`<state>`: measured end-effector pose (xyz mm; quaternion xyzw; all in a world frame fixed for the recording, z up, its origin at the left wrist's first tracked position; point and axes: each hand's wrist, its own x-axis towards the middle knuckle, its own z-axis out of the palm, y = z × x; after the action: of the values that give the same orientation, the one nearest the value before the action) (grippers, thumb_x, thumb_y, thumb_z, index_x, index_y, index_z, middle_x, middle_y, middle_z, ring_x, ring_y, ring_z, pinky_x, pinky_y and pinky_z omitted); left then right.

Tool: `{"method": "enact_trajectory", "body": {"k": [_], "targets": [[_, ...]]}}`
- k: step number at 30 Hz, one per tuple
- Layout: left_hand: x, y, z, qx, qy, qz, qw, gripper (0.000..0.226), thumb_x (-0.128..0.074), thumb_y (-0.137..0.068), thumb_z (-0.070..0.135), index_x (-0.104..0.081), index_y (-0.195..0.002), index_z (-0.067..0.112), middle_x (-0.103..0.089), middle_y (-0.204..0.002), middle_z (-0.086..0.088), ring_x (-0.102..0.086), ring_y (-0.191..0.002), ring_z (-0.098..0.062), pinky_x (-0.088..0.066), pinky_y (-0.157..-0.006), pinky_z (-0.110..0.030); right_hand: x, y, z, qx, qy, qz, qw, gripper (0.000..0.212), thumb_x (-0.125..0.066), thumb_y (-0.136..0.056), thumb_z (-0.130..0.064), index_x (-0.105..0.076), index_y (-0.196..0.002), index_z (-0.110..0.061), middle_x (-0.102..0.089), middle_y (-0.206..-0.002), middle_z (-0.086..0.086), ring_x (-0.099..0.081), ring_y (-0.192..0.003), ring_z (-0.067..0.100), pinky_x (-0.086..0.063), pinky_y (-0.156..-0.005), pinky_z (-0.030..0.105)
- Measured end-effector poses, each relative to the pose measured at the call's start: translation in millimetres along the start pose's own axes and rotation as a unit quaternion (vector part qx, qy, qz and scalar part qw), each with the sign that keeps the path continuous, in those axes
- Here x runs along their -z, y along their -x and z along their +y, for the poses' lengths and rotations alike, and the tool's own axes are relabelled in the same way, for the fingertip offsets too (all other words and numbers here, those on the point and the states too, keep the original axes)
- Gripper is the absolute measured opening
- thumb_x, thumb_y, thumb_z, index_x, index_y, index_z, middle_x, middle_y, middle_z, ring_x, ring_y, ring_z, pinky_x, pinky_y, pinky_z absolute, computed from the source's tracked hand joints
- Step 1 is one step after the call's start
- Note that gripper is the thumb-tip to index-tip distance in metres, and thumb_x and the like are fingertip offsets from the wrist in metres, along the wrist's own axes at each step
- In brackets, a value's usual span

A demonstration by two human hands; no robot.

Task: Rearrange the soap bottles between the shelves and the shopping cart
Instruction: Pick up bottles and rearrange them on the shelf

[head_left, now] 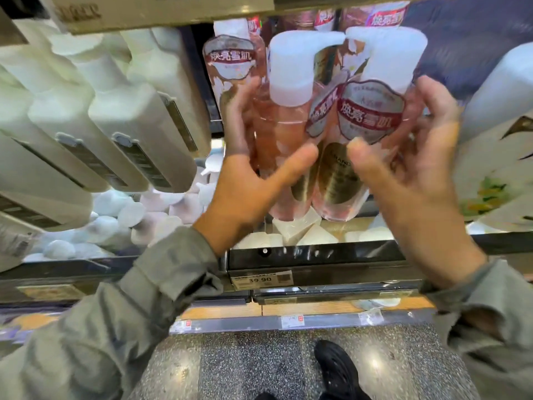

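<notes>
Shelf [317, 256] ahead; left hand [253, 180] grips left pink bottle [278, 134], right hand [409, 174] grips right pink bottle [370, 116], bottles touching

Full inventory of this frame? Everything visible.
left pink bottle: 1, pink, white pump, centre
right pink bottle: 1, pink, white pump, touching the left one
shelf pink bottles: 1 clear, others blurred, behind held pair
white bottles: many, white, left shelf
floral bottle: 1, white, right edge
pump tops: many, white, lower shelf
price tag: 1, white, 39.90, shelf edge
floor: grey speckled, bottom
shoe: 1, black, bottom
sleeves: 2, grey, lower corners
left hand: grips left pink bottle
right hand: grips right pink bottle
</notes>
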<state>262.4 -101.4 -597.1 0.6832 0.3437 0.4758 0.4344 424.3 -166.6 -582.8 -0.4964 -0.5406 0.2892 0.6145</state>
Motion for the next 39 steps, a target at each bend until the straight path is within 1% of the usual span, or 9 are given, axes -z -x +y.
{"method": "enact_trajectory", "body": {"k": [3, 7, 13, 17, 23, 27, 30, 32, 39], "targets": [[-6.0, 18.8, -17.3, 0.057, -0.012, 0.011, 0.998, 0.091, -0.079, -0.066, 0.035, -0.022, -0.136, 0.024, -0.044, -0.137, 0.004, -0.046, -0.128, -0.010, -0.042, -0.104, -0.027, -1.3, 9.5, 22.0, -0.010, 0.049, 0.016, 0.999, 0.096, -0.073, -0.078, -0.003, -0.006, -0.146, -0.005, -0.035, -0.143, 0.013, -0.042, -0.132, 0.019, -0.040, -0.107, 0.040], [-20.4, 20.8, -30.5, 0.103, -0.174, 0.098, 0.974, 0.091, -0.078, -0.049, 0.056, -0.035, -0.121, 0.020, -0.044, -0.125, -0.008, -0.048, -0.118, -0.014, -0.046, -0.095, -0.021, -5.5, 9.3, 43.2, -0.042, 0.149, 0.060, 0.986, 0.098, -0.077, -0.066, -0.035, -0.022, -0.141, -0.006, -0.039, -0.136, 0.012, -0.041, -0.129, 0.019, -0.041, -0.105, 0.043], [-21.3, 12.8, -36.8, 0.142, -0.225, 0.105, 0.958, 0.086, -0.075, -0.041, 0.069, -0.057, -0.107, 0.017, -0.061, -0.107, 0.001, -0.059, -0.096, -0.001, -0.055, -0.076, -0.018, -2.6, 3.0, 40.5, -0.049, 0.249, 0.064, 0.965, 0.071, -0.086, -0.061, -0.032, -0.041, -0.114, -0.015, -0.054, -0.105, -0.005, -0.051, -0.098, 0.002, -0.043, -0.080, 0.006], [-8.7, 9.0, -31.9, 0.100, -0.183, 0.065, 0.976, 0.076, -0.091, -0.051, 0.033, -0.042, -0.108, 0.025, -0.056, -0.103, 0.012, -0.053, -0.094, 0.013, -0.042, -0.078, -0.002, 4.2, -0.9, 36.7, -0.041, 0.239, 0.021, 0.970, 0.067, -0.082, -0.060, -0.033, -0.038, -0.107, -0.017, -0.050, -0.090, -0.027, -0.051, -0.081, -0.024, -0.037, -0.068, -0.005], [22.4, -10.0, -28.6, 0.138, -0.101, -0.111, 0.979, 0.062, -0.082, -0.066, 0.009, -0.048, -0.116, 0.023, -0.061, -0.110, 0.015, -0.059, -0.103, 0.007, -0.045, -0.088, -0.009, 21.0, -7.2, 37.7, -0.061, 0.171, -0.065, 0.981, 0.075, -0.084, -0.062, -0.009, -0.033, -0.116, -0.021, -0.058, -0.093, -0.026, -0.058, -0.087, -0.018, -0.042, -0.073, 0.000], [4.4, 8.6, -33.8, 0.126, -0.124, -0.050, 0.983, 0.070, -0.085, -0.066, 0.015, -0.039, -0.117, 0.032, -0.056, -0.115, 0.013, -0.056, -0.104, 0.010, -0.045, -0.086, -0.009, 16.7, 0.0, 45.0, -0.071, 0.113, -0.080, 0.988, 0.079, -0.081, -0.067, -0.002, -0.026, -0.122, -0.017, -0.053, -0.112, -0.017, -0.056, -0.105, -0.008, -0.043, -0.088, 0.008], [-8.8, 22.1, -38.7, 0.129, -0.109, 0.035, 0.985, 0.074, -0.086, -0.063, 0.013, -0.038, -0.117, 0.028, -0.050, -0.122, 0.004, -0.054, -0.102, 0.013, -0.049, -0.080, -0.010, 5.8, 12.1, 55.5, -0.064, 0.144, -0.026, 0.987, 0.090, -0.086, -0.062, -0.026, -0.027, -0.128, -0.009, -0.048, -0.123, 0.002, -0.050, -0.118, 0.006, -0.042, -0.098, 0.021], [-13.1, 25.1, -43.1, 0.125, -0.130, 0.067, 0.981, 0.068, -0.084, -0.067, 0.017, -0.040, -0.118, 0.025, -0.051, -0.123, -0.001, -0.055, -0.107, 0.001, -0.052, -0.089, -0.026, 3.1, 15.6, 58.3, -0.057, 0.188, 0.004, 0.980, 0.090, -0.085, -0.062, -0.033, -0.031, -0.129, -0.005, -0.045, -0.126, 0.010, -0.047, -0.118, 0.016, -0.042, -0.099, 0.028], [-25.4, 23.6, -45.3, 0.149, -0.150, 0.092, 0.973, 0.064, -0.081, -0.071, 0.020, -0.038, -0.119, 0.025, -0.047, -0.123, -0.001, -0.048, -0.118, -0.018, -0.048, -0.096, -0.041, 1.2, 14.2, 59.5, -0.060, 0.232, 0.029, 0.971, 0.083, -0.085, -0.063, -0.025, -0.037, -0.128, -0.005, -0.047, -0.118, 0.004, -0.042, -0.106, 0.003, -0.033, -0.086, -0.002]]}}
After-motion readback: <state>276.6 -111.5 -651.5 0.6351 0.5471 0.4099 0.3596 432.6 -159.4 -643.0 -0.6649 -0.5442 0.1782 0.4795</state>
